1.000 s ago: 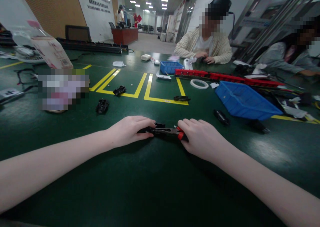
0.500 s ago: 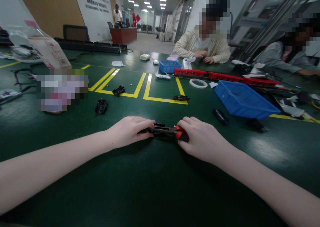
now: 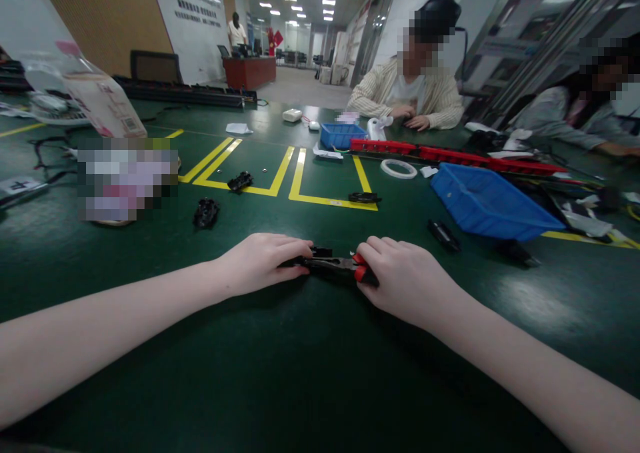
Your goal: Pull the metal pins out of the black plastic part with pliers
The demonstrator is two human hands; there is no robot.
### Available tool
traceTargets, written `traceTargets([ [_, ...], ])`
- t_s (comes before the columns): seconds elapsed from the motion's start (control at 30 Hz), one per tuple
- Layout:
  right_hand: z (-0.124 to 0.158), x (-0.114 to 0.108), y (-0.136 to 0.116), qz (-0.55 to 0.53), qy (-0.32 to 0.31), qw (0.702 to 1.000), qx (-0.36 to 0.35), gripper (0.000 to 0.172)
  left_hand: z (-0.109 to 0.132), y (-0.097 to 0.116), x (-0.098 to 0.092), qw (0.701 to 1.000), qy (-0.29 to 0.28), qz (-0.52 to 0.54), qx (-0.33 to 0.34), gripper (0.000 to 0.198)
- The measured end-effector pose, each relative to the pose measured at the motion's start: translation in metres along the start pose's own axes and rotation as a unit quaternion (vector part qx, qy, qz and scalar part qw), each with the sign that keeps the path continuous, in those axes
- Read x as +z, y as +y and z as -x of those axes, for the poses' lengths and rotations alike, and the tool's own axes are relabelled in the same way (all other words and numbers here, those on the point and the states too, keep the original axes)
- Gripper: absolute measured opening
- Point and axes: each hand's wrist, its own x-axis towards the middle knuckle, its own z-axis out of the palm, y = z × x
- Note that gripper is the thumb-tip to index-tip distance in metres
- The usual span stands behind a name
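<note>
Over the green table (image 3: pixel 300 373), my right hand (image 3: pixel 400 270) is wrapped round the red-and-black handles of a pair of pliers (image 3: pixel 345 264). The metal jaws point left and lie against a small black plastic part (image 3: pixel 321 252). My left hand (image 3: pixel 265 260) pinches the left end of this part between thumb and fingers, which cover much of it. Whether the jaws bite on the part, I cannot tell. Beyond my left hand lie two similar black parts, a nearer one (image 3: pixel 206 213) and a farther one (image 3: pixel 241 182).
Another black part (image 3: pixel 364 198) lies on yellow tape. At right are a blue bin (image 3: pixel 495 200), a black piece (image 3: pixel 444 235) beside it, a tape roll (image 3: pixel 399 168) and a long red strip (image 3: pixel 450 154). A bottle (image 3: pixel 103 103) stands left. A person (image 3: pixel 407 96) sits opposite.
The view has shifted very slightly. Both hands keep their grips; the pliers' handles look a little closer together and the jaws tilt slightly.
</note>
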Motion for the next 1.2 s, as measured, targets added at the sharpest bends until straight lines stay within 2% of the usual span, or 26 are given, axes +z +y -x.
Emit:
traceTargets([
  [0.23, 0.002, 0.003, 0.003, -0.005, 0.010, 1.000, -0.001, 0.013, 0.000, -0.002, 0.000, 1.000, 0.010, -0.008, 0.024, 0.029],
  [0.43, 0.003, 0.004, 0.005, -0.040, 0.024, 0.999, -0.025, 0.041, 0.002, -0.005, 0.001, 0.999, 0.013, -0.012, 0.034, 0.025],
  [0.7, 0.002, 0.019, 0.012, -0.071, 0.084, 0.993, -0.048, 0.047, 0.000, -0.002, -0.002, 0.998, 0.001, -0.036, 0.051, 0.021],
  [0.9, 0.013, 0.030, 0.027, -0.127, 0.131, 0.982, -0.054, 0.070, -0.001, -0.002, -0.001, 0.998, -0.005, -0.041, 0.056, 0.020],
  [1.07, 0.033, 0.046, 0.052, -0.186, 0.101, 0.977, -0.021, 0.078, 0.000, -0.003, -0.002, 0.998, -0.010, -0.034, 0.053, 0.019],
  [1.2, 0.039, 0.049, 0.062, -0.211, 0.076, 0.975, -0.014, 0.071, 0.000, -0.003, -0.003, 0.998, -0.010, -0.035, 0.056, 0.024],
])
